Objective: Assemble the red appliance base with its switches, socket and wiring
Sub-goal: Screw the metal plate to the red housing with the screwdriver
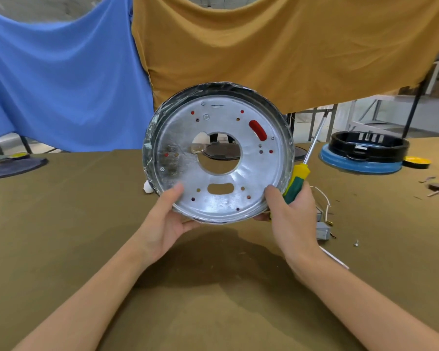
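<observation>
From the head view, both hands hold the base (218, 158) up off the surface (86, 224), tilted so its silver inner plate faces the camera and red shows only through the small holes and one curved slot. The left hand (162, 224) grips the lower left rim, thumb on the plate and fingers curled behind. The right hand (292, 219) pinches the lower right rim with its thumb while its fingers also curl round the screwdriver (298, 181), whose shaft points up and away beside the rim. This looks like an inspection before fitting parts, so the sensible thing is to turn the base by the rim and match each hole to its part. Carrying the tool in the same hand weakens that grip; I would let the left hand take the weight, or set the base down before driving anything. The wiring (323, 224) with its grey block lies on the surface just right of the right hand, and a loose screw (356, 243) sits a little further right, both within reach.
</observation>
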`<control>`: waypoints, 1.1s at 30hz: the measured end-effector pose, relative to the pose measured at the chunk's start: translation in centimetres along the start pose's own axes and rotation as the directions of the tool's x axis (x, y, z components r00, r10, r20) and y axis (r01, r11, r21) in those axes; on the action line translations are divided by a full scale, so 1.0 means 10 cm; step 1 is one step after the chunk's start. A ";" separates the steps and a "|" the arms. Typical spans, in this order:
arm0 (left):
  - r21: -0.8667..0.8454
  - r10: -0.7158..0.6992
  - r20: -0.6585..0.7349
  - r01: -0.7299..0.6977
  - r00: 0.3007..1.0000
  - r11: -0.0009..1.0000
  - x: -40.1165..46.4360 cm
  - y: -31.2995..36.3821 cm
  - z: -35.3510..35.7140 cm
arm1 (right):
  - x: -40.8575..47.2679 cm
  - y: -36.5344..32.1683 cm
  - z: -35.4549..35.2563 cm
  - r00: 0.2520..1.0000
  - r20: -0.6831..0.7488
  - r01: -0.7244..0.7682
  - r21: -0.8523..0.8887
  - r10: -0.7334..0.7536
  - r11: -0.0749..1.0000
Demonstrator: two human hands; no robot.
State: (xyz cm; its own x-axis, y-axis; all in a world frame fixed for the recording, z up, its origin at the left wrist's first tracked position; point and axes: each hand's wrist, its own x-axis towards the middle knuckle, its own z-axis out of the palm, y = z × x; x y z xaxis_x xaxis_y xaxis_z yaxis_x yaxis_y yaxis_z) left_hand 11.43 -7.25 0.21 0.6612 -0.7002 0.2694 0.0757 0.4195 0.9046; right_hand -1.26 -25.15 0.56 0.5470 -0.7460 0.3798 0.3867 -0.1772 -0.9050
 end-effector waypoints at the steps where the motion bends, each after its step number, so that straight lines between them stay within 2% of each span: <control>1: -0.007 -0.008 0.025 0.008 1.000 1.000 0.00 0.00 0.00 | 0.01 0.01 0.01 1.000 -0.019 -0.016 -0.008 0.016 1.000; 5: -0.059 0.008 0.112 -0.001 0.994 0.998 -0.04 -0.02 0.06 | 0.04 0.04 0.02 0.991 -0.101 -0.093 -0.038 0.088 0.995; 9: 0.041 -0.030 0.058 0.027 0.998 0.999 -0.05 -0.12 0.19 | 0.03 0.04 0.04 0.991 -0.104 -0.086 -0.012 0.084 0.996; 13: 0.128 0.005 -0.031 -0.001 1.000 0.992 -0.03 -0.15 0.21 | 0.00 0.02 0.05 0.992 0.021 -0.126 0.103 0.124 0.987; 16: 0.047 0.016 -0.186 -0.007 0.982 0.999 0.01 -0.10 0.17 | 0.00 -0.03 0.05 0.972 0.145 -0.201 0.087 0.188 0.976; 18: -0.030 -0.012 -0.309 0.003 0.951 1.000 0.04 -0.08 0.11 | 0.04 -0.07 0.03 0.948 0.118 -0.295 -0.017 0.295 0.955; 20: -0.127 -0.053 -0.418 -0.001 0.907 0.992 0.06 -0.06 0.05 | 0.08 -0.08 -0.03 0.931 0.081 -0.331 -0.225 0.356 0.917; 22: -0.204 -0.074 -0.470 -0.027 0.880 0.979 0.07 -0.05 -0.01 | 0.09 -0.05 -0.08 0.948 0.127 -0.170 -0.574 0.293 0.801; 24: -0.256 -0.078 -0.493 -0.059 0.867 0.965 0.07 -0.04 -0.03 | 0.05 -0.01 -0.08 0.947 0.221 0.037 -0.795 0.232 0.606; 26: -0.288 -0.077 -0.504 -0.084 0.860 0.954 0.07 -0.04 -0.06 | 0.00 0.04 -0.06 0.931 0.276 0.146 -0.881 0.238 0.451; 28: -0.294 -0.074 -0.491 -0.086 0.868 0.952 0.08 -0.03 -0.06 | -0.03 0.06 -0.04 0.931 0.283 0.192 -0.918 0.232 0.348; 31: -0.266 -0.079 -0.449 -0.049 0.890 0.963 0.08 -0.03 -0.03 | -0.06 0.06 -0.03 0.935 0.267 0.194 -0.936 0.235 0.293; 33: -0.232 -0.091 -0.424 -0.011 0.901 0.973 0.07 -0.03 0.00 | -0.06 0.05 -0.03 0.935 0.258 0.176 -0.934 0.245 0.311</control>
State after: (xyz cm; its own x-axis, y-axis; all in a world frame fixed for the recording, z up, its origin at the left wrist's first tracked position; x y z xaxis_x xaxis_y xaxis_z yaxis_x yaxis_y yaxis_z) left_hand 11.83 -7.83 0.15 0.9052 -0.4245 0.0204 0.2397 0.5496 0.8003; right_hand -1.64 -24.93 -0.15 0.7974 -0.5753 0.1822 -0.4770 -0.7859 -0.3935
